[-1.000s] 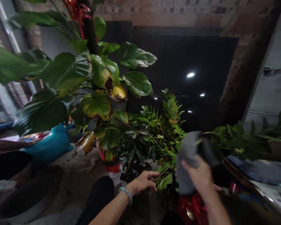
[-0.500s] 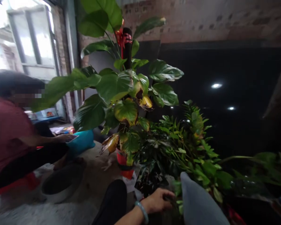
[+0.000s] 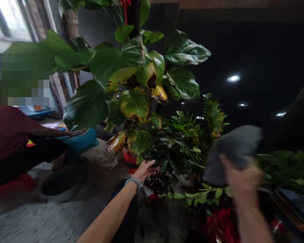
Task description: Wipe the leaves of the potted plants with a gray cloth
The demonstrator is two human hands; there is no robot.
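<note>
- Grey cloth point(image 3: 233, 152): up at chest height, at about 3 o'clock of the low bushy plant point(image 3: 178, 152) and just clear of its outer fronds. It hangs as a broad loose flap, probably because you grip it only by its lower edge.
- Your right hand point(image 3: 243, 179): badly motion-blurred. The fingers look closed on the cloth's bottom edge, but which fingers do the gripping can't be made out.
- Your left hand point(image 3: 145, 170): at 9 o'clock of the bushy plant, loose and part-spread, with the fingertips in among the dark leaves. It reads as steadying or parting the foliage, not pinching a stem. A pale bracelet point(image 3: 132, 182) sits on the wrist.
- Tall broad-leaved plant point(image 3: 131, 77): at 11 o'clock of the bushy one, standing in a red pot point(image 3: 128, 158). Several of its lower leaves are yellowed and brown at the edges.
- Red ribbon point(image 3: 218, 222): at 5 o'clock, low under the fronds. Whatever it is tied to is hidden.
- Grey basin point(image 3: 62, 184): on the concrete floor at 8 o'clock, well apart from your hands.
- Another person's maroon sleeve point(image 3: 12, 130): far out at 9 o'clock, reaching toward a teal object point(image 3: 82, 141).
</note>
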